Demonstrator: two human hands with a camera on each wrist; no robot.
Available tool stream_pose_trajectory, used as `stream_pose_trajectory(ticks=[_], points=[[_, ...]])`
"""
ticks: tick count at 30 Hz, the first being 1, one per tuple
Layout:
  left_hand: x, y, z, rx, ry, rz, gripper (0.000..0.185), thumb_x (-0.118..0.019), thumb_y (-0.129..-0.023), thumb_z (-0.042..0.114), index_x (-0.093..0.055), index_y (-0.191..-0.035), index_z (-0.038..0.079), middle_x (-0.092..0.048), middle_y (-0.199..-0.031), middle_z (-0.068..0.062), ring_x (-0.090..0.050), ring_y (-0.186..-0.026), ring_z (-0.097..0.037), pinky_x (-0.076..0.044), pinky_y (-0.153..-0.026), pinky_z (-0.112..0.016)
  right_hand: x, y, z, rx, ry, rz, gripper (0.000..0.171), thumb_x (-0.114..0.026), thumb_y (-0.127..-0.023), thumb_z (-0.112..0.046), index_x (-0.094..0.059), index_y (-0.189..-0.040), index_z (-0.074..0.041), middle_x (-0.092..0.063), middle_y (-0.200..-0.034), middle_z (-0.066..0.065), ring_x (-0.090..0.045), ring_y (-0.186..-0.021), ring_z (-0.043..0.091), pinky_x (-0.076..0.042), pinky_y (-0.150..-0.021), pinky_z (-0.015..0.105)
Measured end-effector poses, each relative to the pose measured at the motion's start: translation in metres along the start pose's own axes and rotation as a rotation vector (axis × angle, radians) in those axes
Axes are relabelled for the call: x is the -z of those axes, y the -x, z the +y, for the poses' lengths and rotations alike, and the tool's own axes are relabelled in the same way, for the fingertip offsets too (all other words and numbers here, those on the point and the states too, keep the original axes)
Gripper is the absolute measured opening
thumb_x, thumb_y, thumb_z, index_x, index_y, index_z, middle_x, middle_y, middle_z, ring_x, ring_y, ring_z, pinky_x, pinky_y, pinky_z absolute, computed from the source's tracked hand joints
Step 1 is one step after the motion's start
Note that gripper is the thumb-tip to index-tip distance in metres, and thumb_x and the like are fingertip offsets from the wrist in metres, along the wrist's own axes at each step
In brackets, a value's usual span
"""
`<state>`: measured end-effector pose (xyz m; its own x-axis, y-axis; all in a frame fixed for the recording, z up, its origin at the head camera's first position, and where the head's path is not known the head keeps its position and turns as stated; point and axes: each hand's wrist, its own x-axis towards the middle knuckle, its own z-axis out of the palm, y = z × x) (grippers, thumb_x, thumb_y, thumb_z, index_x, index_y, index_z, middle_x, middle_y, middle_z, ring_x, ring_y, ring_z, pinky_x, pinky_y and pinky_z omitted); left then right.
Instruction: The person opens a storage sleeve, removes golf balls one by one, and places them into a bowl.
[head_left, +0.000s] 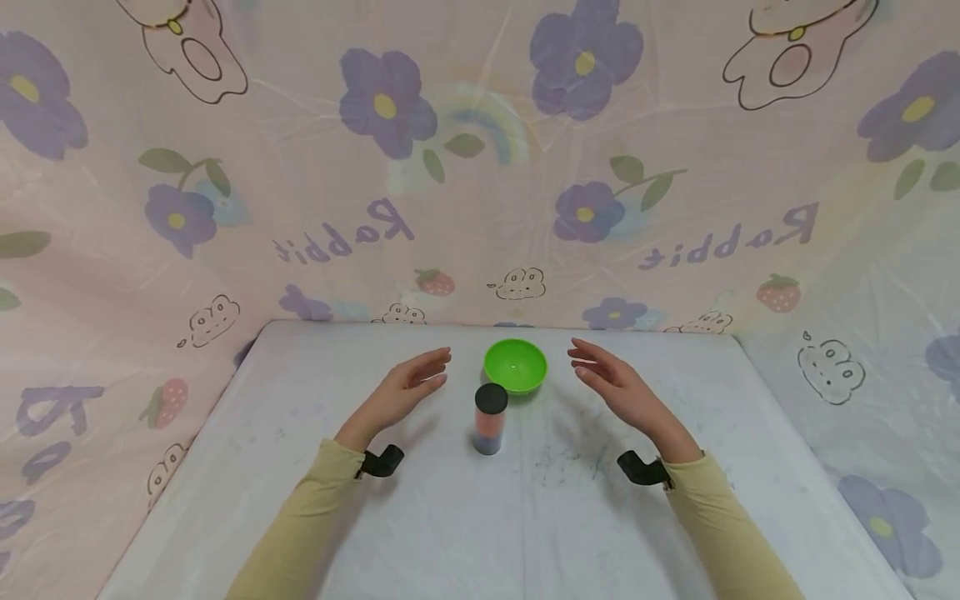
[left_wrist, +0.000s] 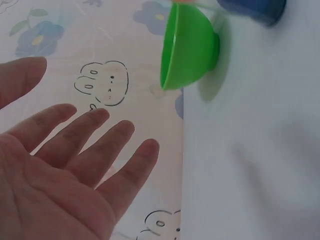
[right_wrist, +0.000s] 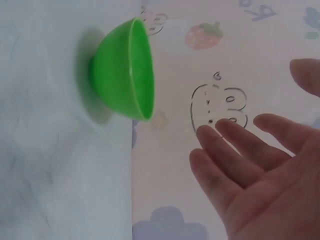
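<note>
Here, near to far:
Sleeves: pale yellow fabric, a black wrist camera at each cuff.
Left hand (head_left: 401,392): raised off the table, palm inward, fingers straight and relaxed, holding nothing.
Right hand (head_left: 618,387): mirrored on the other side, fingers spread loosely, holding nothing.
Small cylindrical jar with black lid (head_left: 491,419): upright on the white table (head_left: 480,517), between the hands, touched by neither.
Round green plastic bowl (head_left: 515,365): just behind the jar, upright, apparently empty.
Progress: judged barely begun; lid on, nothing grasped, nothing in the bowl.
Backdrop: pink sheet with purple flowers.
</note>
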<state>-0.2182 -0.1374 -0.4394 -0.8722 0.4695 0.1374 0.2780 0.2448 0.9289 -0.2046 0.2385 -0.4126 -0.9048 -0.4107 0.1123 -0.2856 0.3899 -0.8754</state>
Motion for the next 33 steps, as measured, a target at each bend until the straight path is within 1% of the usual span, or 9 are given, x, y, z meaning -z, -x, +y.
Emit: stream_pose_trajectory(ticks=[3, 6, 11, 16, 21, 24, 27, 31, 33], points=[[-0.002, 0.001, -0.001, 0.006, 0.08, -0.031, 0.051, -0.055, -0.098, 0.011, -0.037, -0.145, 0.003, -0.041, -0.145, -0.017, -0.043, -0.129, -0.033, -0.037, -0.102, -0.042, -0.001, 0.001, -0.003, 0.035, -0.084, -0.031, 0.048, -0.042, -0.104, -0.025, -0.03, -0.15, -0.016, -0.042, -0.144, 0.012, -0.042, -0.131, 0.031, -0.028, -0.106, 0.053], [-0.006, 0.003, 0.0, -0.009, 0.14, -0.056, 0.049, -0.055, -0.098, 0.009, -0.039, -0.144, 0.003, -0.043, -0.144, -0.016, -0.044, -0.129, -0.031, -0.039, -0.101, -0.036, -0.002, 0.002, -0.008, 0.07, -0.171, -0.057, 0.045, -0.037, -0.106, -0.023, -0.031, -0.15, -0.014, -0.041, -0.144, 0.013, -0.04, -0.132, 0.034, -0.026, -0.108, 0.049], [-0.013, 0.005, 0.0, -0.025, 0.191, -0.088, 0.049, -0.056, -0.097, 0.008, -0.042, -0.143, 0.003, -0.044, -0.143, -0.015, -0.043, -0.129, -0.031, -0.04, -0.1, -0.032, -0.009, 0.004, -0.014, 0.086, -0.242, -0.067, 0.044, -0.034, -0.106, -0.025, -0.034, -0.149, -0.013, -0.04, -0.145, 0.016, -0.039, -0.132, 0.035, -0.026, -0.108, 0.046], [-0.021, 0.005, -0.003, -0.013, 0.22, -0.087, 0.047, -0.057, -0.097, 0.008, -0.044, -0.141, 0.004, -0.047, -0.141, -0.013, -0.043, -0.13, -0.033, -0.039, -0.101, -0.034, -0.019, 0.004, -0.019, 0.087, -0.279, -0.069, 0.045, -0.033, -0.106, -0.027, -0.035, -0.148, -0.01, -0.039, -0.145, 0.02, -0.039, -0.132, 0.037, -0.027, -0.107, 0.049], [-0.03, 0.007, -0.007, -0.001, 0.241, -0.085, 0.045, -0.056, -0.097, 0.005, -0.046, -0.141, 0.005, -0.048, -0.14, -0.015, -0.044, -0.128, -0.033, -0.041, -0.1, -0.034, -0.028, 0.003, -0.022, 0.103, -0.307, -0.08, 0.044, -0.031, -0.107, -0.024, -0.036, -0.147, -0.008, -0.037, -0.145, 0.025, -0.038, -0.132, 0.038, -0.028, -0.107, 0.048], [-0.036, 0.008, -0.011, 0.0, 0.266, -0.102, 0.047, -0.057, -0.096, 0.005, -0.044, -0.141, 0.003, -0.045, -0.141, -0.018, -0.042, -0.129, -0.037, -0.042, -0.099, -0.034, -0.032, 0.003, -0.023, 0.117, -0.317, -0.084, 0.043, -0.031, -0.107, -0.023, -0.037, -0.146, -0.007, -0.039, -0.144, 0.023, -0.038, -0.131, 0.039, -0.028, -0.107, 0.048], [-0.042, 0.009, -0.015, 0.006, 0.283, -0.116, 0.051, -0.06, -0.095, 0.007, -0.042, -0.142, 0.001, -0.044, -0.142, -0.018, -0.041, -0.13, -0.038, -0.042, -0.098, -0.035, -0.035, 0.002, -0.024, 0.121, -0.329, -0.083, 0.043, -0.032, -0.107, -0.024, -0.038, -0.145, -0.006, -0.04, -0.143, 0.022, -0.038, -0.131, 0.04, -0.027, -0.107, 0.049], [-0.048, 0.01, -0.017, 0.017, 0.286, -0.103, 0.054, -0.065, -0.092, 0.007, -0.044, -0.141, 0.001, -0.046, -0.141, -0.013, -0.043, -0.129, -0.033, -0.041, -0.1, -0.038, -0.039, 0.002, -0.023, 0.13, -0.347, -0.087, 0.044, -0.032, -0.107, -0.025, -0.039, -0.145, -0.004, -0.039, -0.143, 0.025, -0.037, -0.131, 0.041, -0.027, -0.107, 0.05], [-0.052, 0.01, -0.018, 0.011, 0.301, -0.093, 0.055, -0.067, -0.089, 0.004, -0.045, -0.14, 0.001, -0.047, -0.14, -0.014, -0.044, -0.128, -0.032, -0.038, -0.102, -0.042, -0.041, 0.002, -0.023, 0.137, -0.355, -0.094, 0.044, -0.031, -0.107, -0.025, -0.039, -0.144, -0.003, -0.039, -0.143, 0.025, -0.037, -0.131, 0.042, -0.027, -0.107, 0.05]])
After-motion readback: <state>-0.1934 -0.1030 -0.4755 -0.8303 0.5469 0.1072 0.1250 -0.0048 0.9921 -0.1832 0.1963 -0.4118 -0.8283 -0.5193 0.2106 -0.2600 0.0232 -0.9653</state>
